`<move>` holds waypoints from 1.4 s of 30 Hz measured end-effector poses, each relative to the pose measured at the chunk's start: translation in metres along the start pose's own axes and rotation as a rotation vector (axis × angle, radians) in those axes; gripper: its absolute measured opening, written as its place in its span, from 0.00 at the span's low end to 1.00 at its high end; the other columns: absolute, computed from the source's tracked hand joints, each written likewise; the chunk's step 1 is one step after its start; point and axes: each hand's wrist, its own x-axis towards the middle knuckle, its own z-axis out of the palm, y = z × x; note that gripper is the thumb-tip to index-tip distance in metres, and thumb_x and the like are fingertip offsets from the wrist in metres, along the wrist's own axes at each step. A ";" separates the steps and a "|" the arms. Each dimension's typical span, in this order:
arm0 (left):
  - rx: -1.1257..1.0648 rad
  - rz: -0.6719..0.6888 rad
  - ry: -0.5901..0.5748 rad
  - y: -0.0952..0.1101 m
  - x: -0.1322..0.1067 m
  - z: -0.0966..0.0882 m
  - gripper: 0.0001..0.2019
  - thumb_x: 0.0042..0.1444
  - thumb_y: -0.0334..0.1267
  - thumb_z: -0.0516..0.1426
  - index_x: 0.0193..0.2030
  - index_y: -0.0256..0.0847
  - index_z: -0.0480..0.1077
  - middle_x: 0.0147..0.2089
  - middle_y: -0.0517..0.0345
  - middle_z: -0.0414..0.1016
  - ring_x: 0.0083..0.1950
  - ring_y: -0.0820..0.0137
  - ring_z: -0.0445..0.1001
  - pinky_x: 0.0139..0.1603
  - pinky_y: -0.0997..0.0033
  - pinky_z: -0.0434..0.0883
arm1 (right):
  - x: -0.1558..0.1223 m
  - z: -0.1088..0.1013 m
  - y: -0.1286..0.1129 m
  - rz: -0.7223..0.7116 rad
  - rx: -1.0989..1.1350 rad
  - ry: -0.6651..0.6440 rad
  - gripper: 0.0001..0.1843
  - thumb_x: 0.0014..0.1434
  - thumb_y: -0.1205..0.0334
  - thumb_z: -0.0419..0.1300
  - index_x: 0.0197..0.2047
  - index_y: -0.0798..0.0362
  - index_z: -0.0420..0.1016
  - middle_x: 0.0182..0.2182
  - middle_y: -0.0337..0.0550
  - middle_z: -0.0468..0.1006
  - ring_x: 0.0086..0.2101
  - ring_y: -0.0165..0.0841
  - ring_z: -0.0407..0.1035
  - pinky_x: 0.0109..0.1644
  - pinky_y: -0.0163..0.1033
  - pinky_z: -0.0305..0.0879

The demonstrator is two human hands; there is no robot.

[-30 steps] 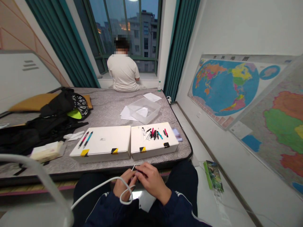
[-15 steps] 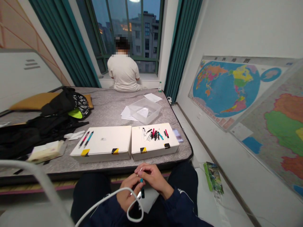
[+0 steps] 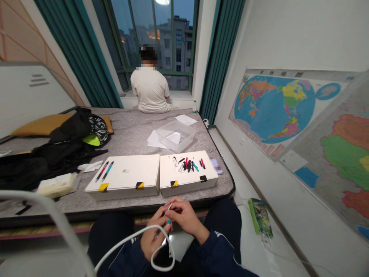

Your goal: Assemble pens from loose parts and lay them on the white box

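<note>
The teal pen piece (image 3: 168, 222) is at the near side, between the person's hands. Past it is a big grey bed (image 3: 129, 119). On that sit a left box (image 3: 144, 165) and a right box (image 3: 167, 171), both white. The left hand (image 3: 152, 235) has its grip curled in close around the teal piece. The right hand (image 3: 186, 216) has its fingertips pinched. Two pens (image 3: 108, 171) lie on the left box, and a messy pile of pen bits (image 3: 189, 165) on the right one. The right grip seems to pinch a thin white stick (image 3: 170, 206).

I think the step now is working these small bits up close. The next move calls for a still left hand and gentle fingertips. The teal piece looks tiny and bright; fingers hide the rest.
</note>
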 end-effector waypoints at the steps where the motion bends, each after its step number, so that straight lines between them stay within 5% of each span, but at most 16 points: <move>1: -0.014 0.007 0.004 0.001 0.000 -0.001 0.18 0.64 0.44 0.47 0.29 0.40 0.70 0.48 0.45 0.68 0.55 0.53 0.66 0.51 0.58 0.67 | 0.001 0.000 -0.001 -0.003 -0.013 -0.007 0.09 0.57 0.55 0.65 0.34 0.52 0.81 0.42 0.43 0.72 0.37 0.32 0.71 0.36 0.34 0.69; 9: -0.077 -0.003 -0.019 0.011 -0.004 -0.007 0.22 0.62 0.50 0.47 0.27 0.39 0.71 0.67 0.47 0.53 0.64 0.48 0.57 0.60 0.53 0.61 | 0.001 0.007 -0.021 -0.125 -0.158 -0.030 0.05 0.57 0.65 0.64 0.37 0.52 0.81 0.40 0.43 0.73 0.43 0.34 0.70 0.47 0.37 0.66; 20: -0.045 0.026 -0.012 0.012 0.005 -0.011 0.22 0.63 0.52 0.45 0.28 0.40 0.70 0.62 0.42 0.62 0.65 0.48 0.57 0.61 0.51 0.62 | 0.002 0.013 -0.023 -0.159 -0.140 0.129 0.05 0.58 0.63 0.63 0.34 0.50 0.83 0.37 0.43 0.76 0.41 0.36 0.71 0.46 0.38 0.66; 29: 0.061 -0.011 0.145 0.004 0.033 -0.021 0.17 0.66 0.44 0.45 0.32 0.40 0.69 0.69 0.45 0.53 0.66 0.54 0.58 0.64 0.53 0.58 | 0.035 -0.003 -0.017 -0.085 0.059 0.265 0.12 0.58 0.55 0.63 0.39 0.54 0.81 0.38 0.48 0.81 0.40 0.39 0.74 0.48 0.44 0.71; 33: 0.050 -0.030 0.254 -0.025 0.058 -0.044 0.15 0.66 0.43 0.46 0.36 0.40 0.70 0.61 0.44 0.66 0.62 0.58 0.64 0.61 0.56 0.61 | 0.067 -0.020 -0.005 -0.001 0.159 0.347 0.17 0.55 0.49 0.64 0.38 0.55 0.78 0.37 0.48 0.81 0.38 0.39 0.76 0.40 0.43 0.75; 37: -0.056 -0.116 0.312 -0.076 0.094 -0.067 0.14 0.64 0.46 0.50 0.40 0.40 0.72 0.47 0.50 0.77 0.51 0.62 0.73 0.53 0.62 0.69 | 0.107 -0.027 0.008 0.064 0.133 0.387 0.20 0.49 0.47 0.67 0.35 0.55 0.73 0.35 0.46 0.79 0.33 0.37 0.77 0.34 0.39 0.76; 42: -0.099 -0.093 0.353 -0.137 0.141 -0.087 0.15 0.62 0.46 0.51 0.43 0.37 0.71 0.33 0.55 0.78 0.33 0.67 0.77 0.40 0.65 0.75 | 0.152 -0.016 0.020 0.064 0.062 0.331 0.19 0.49 0.48 0.66 0.35 0.55 0.73 0.35 0.45 0.78 0.30 0.34 0.76 0.32 0.38 0.75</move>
